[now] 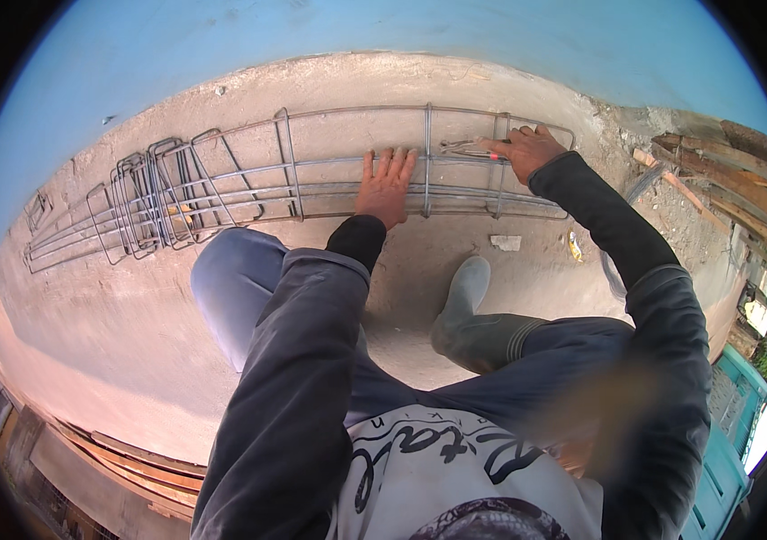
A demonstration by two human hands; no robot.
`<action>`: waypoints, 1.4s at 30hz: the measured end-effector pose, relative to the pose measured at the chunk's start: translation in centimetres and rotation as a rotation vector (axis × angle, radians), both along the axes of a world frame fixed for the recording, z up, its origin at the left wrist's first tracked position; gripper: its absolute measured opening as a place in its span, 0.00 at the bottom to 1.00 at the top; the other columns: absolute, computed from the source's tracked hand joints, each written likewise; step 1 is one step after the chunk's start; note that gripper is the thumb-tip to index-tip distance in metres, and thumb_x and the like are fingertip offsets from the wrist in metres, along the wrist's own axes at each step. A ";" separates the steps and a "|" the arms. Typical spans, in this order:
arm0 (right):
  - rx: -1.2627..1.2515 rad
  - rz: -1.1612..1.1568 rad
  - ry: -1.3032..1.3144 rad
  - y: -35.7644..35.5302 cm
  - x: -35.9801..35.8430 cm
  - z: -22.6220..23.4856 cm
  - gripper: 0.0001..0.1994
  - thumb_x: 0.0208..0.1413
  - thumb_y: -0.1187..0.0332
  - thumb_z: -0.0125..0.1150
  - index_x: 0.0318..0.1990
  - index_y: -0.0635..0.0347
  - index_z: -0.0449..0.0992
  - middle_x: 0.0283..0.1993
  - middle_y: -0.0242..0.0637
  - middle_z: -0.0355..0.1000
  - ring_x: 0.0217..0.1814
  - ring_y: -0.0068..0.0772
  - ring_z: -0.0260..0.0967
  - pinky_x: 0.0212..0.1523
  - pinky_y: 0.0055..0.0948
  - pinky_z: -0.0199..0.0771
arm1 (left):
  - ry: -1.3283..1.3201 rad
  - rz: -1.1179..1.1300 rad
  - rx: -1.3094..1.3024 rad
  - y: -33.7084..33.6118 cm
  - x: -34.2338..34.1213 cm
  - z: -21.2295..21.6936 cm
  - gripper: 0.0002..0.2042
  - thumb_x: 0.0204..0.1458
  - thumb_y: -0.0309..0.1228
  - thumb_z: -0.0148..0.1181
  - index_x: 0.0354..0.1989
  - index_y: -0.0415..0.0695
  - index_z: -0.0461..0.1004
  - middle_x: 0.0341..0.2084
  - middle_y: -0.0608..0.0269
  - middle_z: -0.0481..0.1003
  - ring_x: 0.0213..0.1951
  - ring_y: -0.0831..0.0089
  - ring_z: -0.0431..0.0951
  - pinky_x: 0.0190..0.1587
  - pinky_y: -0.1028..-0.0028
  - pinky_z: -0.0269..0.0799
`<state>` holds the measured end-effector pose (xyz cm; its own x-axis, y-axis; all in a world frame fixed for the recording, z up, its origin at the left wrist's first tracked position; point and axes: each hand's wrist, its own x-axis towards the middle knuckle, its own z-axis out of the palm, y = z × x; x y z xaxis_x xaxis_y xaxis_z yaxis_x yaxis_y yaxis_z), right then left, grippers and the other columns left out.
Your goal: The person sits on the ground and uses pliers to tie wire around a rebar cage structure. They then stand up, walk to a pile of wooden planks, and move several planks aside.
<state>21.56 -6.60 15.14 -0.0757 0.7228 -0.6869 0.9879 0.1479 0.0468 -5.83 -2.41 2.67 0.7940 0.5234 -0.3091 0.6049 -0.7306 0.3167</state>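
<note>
A long cage of steel reinforcing bars (356, 162) lies on the ground before me, with square stirrups set along it. My left hand (385, 189) rests flat over its middle bars, fingers stretched out and slightly apart, holding nothing. Farther right, my right hand (532, 151) is closed around the handle end of a pair of pincers (464, 148) with a bit of red on it. One finger stretches along the tool, whose jaws point left, just right of an upright stirrup (427, 162). The palm side of that grip is hidden.
Several loose stirrups (163, 193) bunch at the cage's left end. A blue wall (383, 27) rises behind. Timber planks (734, 180) and coiled wire (646, 182) lie at the right. My boot (466, 292) stands near a pale block fragment (505, 243) and a yellow scrap (574, 245).
</note>
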 end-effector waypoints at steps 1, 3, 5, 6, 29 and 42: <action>-0.030 0.044 -0.048 1.0 -0.5 0.3 0.32 0.55 0.76 0.51 0.68 0.37 0.61 0.51 0.41 0.71 0.56 0.42 0.68 0.58 0.47 0.62 | 0.006 -0.001 -0.001 0.0 -0.1 0.0 0.56 0.33 0.39 0.77 0.72 0.49 0.44 0.68 0.61 0.54 0.70 0.60 0.50 0.72 0.49 0.38; -0.075 0.093 -0.080 2.8 -1.2 1.1 0.33 0.55 0.76 0.51 0.69 0.34 0.60 0.52 0.41 0.70 0.58 0.42 0.67 0.59 0.47 0.61 | 0.014 0.000 -0.002 0.0 0.0 0.0 0.56 0.34 0.39 0.76 0.72 0.49 0.44 0.69 0.61 0.54 0.70 0.60 0.50 0.72 0.49 0.38; -0.105 0.101 -0.043 4.4 -1.6 1.4 0.32 0.56 0.75 0.50 0.68 0.33 0.62 0.52 0.42 0.70 0.57 0.45 0.67 0.59 0.48 0.60 | 0.002 -0.001 -0.005 0.0 -0.1 0.0 0.56 0.34 0.39 0.76 0.72 0.49 0.44 0.69 0.60 0.54 0.70 0.60 0.50 0.72 0.49 0.38; -0.072 0.120 -0.055 4.7 -1.6 1.1 0.30 0.57 0.74 0.49 0.67 0.34 0.63 0.53 0.42 0.70 0.58 0.46 0.67 0.59 0.47 0.60 | -0.013 -0.003 -0.007 0.0 -0.1 0.0 0.56 0.34 0.39 0.76 0.72 0.48 0.44 0.69 0.59 0.54 0.70 0.59 0.50 0.72 0.49 0.39; -0.261 0.075 -0.071 7.0 -9.3 2.0 0.14 0.54 0.64 0.57 0.44 0.63 0.81 0.44 0.48 0.78 0.51 0.48 0.76 0.49 0.50 0.74 | -0.017 -0.010 0.045 0.0 -0.4 -0.9 0.56 0.33 0.39 0.76 0.72 0.49 0.45 0.68 0.59 0.55 0.70 0.60 0.51 0.71 0.50 0.39; -0.547 -1.379 0.572 -1.6 -6.4 -2.0 0.15 0.63 0.60 0.56 0.40 0.66 0.73 0.24 0.32 0.66 0.19 0.29 0.66 0.19 0.34 0.69 | 0.074 -0.049 0.083 0.0 -0.1 -1.0 0.56 0.38 0.45 0.74 0.73 0.49 0.41 0.70 0.59 0.52 0.71 0.60 0.49 0.71 0.49 0.37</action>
